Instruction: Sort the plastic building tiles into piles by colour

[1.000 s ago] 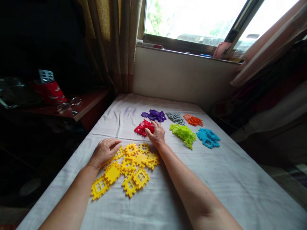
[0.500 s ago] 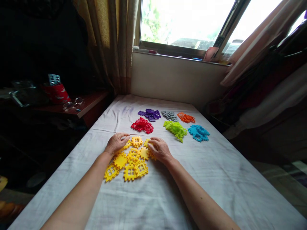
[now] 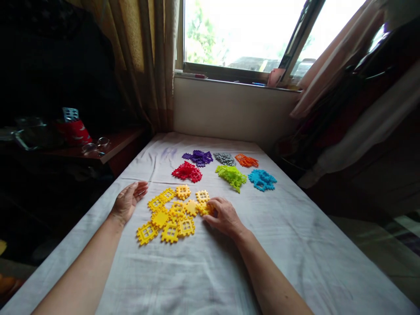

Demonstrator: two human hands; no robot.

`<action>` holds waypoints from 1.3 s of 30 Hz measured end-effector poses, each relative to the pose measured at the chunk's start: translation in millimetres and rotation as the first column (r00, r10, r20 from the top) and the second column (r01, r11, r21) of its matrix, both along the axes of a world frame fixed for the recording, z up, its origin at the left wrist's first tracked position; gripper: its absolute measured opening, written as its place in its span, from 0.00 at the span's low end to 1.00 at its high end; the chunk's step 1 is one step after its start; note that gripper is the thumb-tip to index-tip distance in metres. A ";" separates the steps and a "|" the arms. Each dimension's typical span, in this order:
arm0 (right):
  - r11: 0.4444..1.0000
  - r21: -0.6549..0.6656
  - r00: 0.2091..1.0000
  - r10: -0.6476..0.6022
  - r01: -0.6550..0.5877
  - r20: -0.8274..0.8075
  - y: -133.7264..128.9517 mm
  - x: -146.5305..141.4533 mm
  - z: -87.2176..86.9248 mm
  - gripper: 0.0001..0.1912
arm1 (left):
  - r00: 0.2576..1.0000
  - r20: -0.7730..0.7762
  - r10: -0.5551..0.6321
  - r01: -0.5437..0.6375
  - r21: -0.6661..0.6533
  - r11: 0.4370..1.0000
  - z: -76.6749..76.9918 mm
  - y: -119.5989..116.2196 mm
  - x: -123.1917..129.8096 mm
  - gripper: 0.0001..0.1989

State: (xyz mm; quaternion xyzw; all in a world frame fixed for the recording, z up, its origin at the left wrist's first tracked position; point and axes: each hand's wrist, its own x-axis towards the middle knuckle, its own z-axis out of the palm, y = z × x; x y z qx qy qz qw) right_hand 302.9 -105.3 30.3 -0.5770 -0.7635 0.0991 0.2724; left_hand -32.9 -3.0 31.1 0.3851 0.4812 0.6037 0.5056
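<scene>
In the head view, yellow pieces [image 3: 160,217] lie spread mid-width on the pale sheet [image 3: 183,280], between its left and right edges; being squarish, they show no clear long axis. The right hand [image 3: 223,216] is the nearer: its narrowed, curled fingers touch the yellow piece at the spread's right end [image 3: 201,208], which lies on the hand's left. Whether it grips, I cannot tell. The left hand [image 3: 128,199], loosely spread and empty, is apart from the pieces, towards the sheet's left edge, its palm side facing them. Red pieces [image 3: 187,172] lie beyond, towards the far edge.
</scene>
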 end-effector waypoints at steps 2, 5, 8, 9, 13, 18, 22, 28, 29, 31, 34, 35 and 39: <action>0.999 0.005 0.998 -0.047 0.048 -0.044 2.1 6.6 0.7 0.16 | 0.999 0.034 0.001 -0.001 0.001 1.000 0.5 -6.5 -4.2 0.15; 0.971 0.033 0.970 -0.235 0.237 -0.066 4.5 26.8 -1.3 0.15 | 0.996 0.091 0.007 -0.006 -0.006 1.000 2.0 -13.1 -5.7 0.11; 0.903 0.022 0.904 -0.428 0.428 -0.006 3.7 49.5 -5.6 0.15 | 0.986 0.162 0.027 -0.022 -0.032 0.999 4.1 -16.0 -4.7 0.09; 0.884 0.005 0.883 -0.468 0.468 0.028 2.7 55.4 -6.8 0.15 | 0.984 0.177 0.034 -0.028 -0.039 0.999 4.9 -16.4 -4.2 0.08; 0.821 -0.001 0.812 -0.565 0.571 0.143 -1.9 66.3 -7.5 0.18 | 0.980 0.196 0.040 -0.030 -0.053 0.998 8.1 -17.6 -2.3 0.09; 0.846 0.085 0.839 -0.533 0.527 0.107 -3.3 53.0 0.3 0.17 | 0.977 0.209 0.035 -0.023 -0.059 0.998 9.6 -18.8 -1.5 0.09; 0.971 0.107 0.971 -0.225 0.216 0.082 -3.5 23.6 3.4 0.18 | 0.982 0.186 0.014 -0.005 -0.047 0.999 6.6 -17.9 -2.7 0.09; 0.994 0.003 0.980 -0.111 0.112 0.168 -5.3 -2.8 1.1 0.16 | 0.984 0.178 -0.005 0.009 -0.021 1.000 3.3 -15.8 -3.9 0.10; 0.994 0.005 0.982 -0.110 0.110 0.156 -5.1 0.1 0.9 0.16 | 0.983 0.184 -0.001 0.006 -0.025 1.000 3.9 -16.1 -3.5 0.09; 0.990 0.041 0.983 -0.141 0.137 0.119 -4.2 12.9 0.7 0.18 | 0.981 0.195 0.003 0.004 -0.032 0.999 5.9 -17.3 -2.1 0.09; 0.930 0.103 0.931 -0.360 0.352 0.062 -3.0 42.9 0.1 0.20 | 0.977 0.213 0.004 0.005 -0.044 0.999 9.7 -19.5 0.3 0.08; 0.890 0.097 0.890 -0.452 0.446 0.053 -3.0 53.1 -0.3 0.20 | 0.976 0.217 0.006 0.005 -0.051 0.999 10.6 -20.0 0.9 0.07; 0.772 -0.043 0.772 -0.628 0.634 0.097 -5.8 78.0 -1.0 0.22 | 0.976 0.217 0.010 0.003 -0.063 0.998 12.0 -20.6 2.1 0.08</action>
